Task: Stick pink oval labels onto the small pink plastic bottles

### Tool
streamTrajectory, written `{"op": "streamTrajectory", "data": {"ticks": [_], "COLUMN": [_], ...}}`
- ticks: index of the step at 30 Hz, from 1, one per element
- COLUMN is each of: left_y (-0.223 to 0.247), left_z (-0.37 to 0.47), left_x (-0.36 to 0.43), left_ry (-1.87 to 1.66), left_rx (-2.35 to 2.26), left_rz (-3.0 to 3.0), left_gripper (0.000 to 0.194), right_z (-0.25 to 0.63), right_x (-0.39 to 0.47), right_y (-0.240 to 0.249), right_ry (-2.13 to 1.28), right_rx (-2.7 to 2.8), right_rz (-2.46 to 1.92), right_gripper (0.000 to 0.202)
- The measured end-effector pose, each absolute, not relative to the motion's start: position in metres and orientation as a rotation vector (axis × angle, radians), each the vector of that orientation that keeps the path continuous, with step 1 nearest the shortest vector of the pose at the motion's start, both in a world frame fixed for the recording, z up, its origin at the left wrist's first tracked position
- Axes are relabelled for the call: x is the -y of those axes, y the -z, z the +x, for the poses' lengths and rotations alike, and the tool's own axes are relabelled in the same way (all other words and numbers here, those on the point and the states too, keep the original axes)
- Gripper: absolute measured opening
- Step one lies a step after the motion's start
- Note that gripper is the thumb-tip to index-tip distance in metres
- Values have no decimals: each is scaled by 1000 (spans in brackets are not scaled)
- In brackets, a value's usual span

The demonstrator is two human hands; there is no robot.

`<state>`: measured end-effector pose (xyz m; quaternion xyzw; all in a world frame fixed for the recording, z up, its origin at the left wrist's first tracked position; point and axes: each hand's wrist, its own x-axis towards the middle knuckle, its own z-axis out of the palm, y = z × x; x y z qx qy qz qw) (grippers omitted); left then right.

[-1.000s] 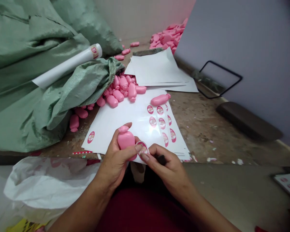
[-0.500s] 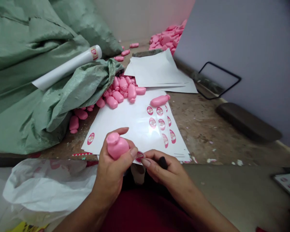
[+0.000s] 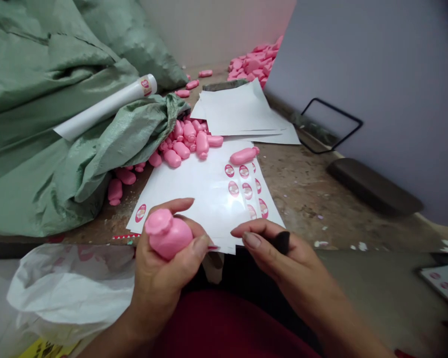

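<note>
My left hand [image 3: 155, 273] is wrapped round a small pink plastic bottle [image 3: 171, 237], its frilled neck end tilted up toward me. At the left thumb tip a red oval label [image 3: 213, 247] sticks out, seen nearly edge-on. To the right, my right hand [image 3: 287, 261] is apart from the bottle, with thumb and forefinger slightly parted. A small dark object [image 3: 282, 242] is tucked into its curled fingers; most of it is hidden, so I cannot tell its kind. Below and beyond both hands lie white label sheets [image 3: 194, 186] with a few red oval labels.
Several pink bottles [image 3: 181, 149] spill from a green woven sack [image 3: 108, 144] at left. One pink bottle [image 3: 244, 156] lies on the sheets. Behind are blank sheets [image 3: 235, 107] and a pink heap [image 3: 252, 64]. A black wire frame [image 3: 332, 124] stands right; a white plastic bag [image 3: 70, 288] hangs front left.
My right hand has drawn away from the label to the right, its fingertips parting. The label stays at my left thumb, and the bottle has shifted slightly left with my left hand.
</note>
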<state>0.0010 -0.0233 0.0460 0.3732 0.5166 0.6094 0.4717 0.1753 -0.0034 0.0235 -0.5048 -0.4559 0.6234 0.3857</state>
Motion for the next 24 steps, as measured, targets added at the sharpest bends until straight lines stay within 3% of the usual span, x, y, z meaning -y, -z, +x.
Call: {"op": "streamTrajectory", "data": {"ticks": [5,10,18,24], "left_y": [-32,-22,-18,-13], "left_z": [0,2,-11,-5], "left_x": [14,11,-3,-9], "left_ry": [-1386,-1334,-1439,-1154], "left_rx": [-1227,-1196,-1532,-1132], "left_rz": [866,781,1221,542], "left_gripper": [43,43,46,33], "right_z": [173,170,172,170], "right_x": [-5,-9,-18,-22], "right_y": [-37,-35,-25,-18], "right_ry": [-1180,-1063,-1422,-1754], "right_rx": [1611,1811,1578,1229], "right_rz": [-1110,-1069,-1213,-1233], "right_gripper": [6,11,14,26]}}
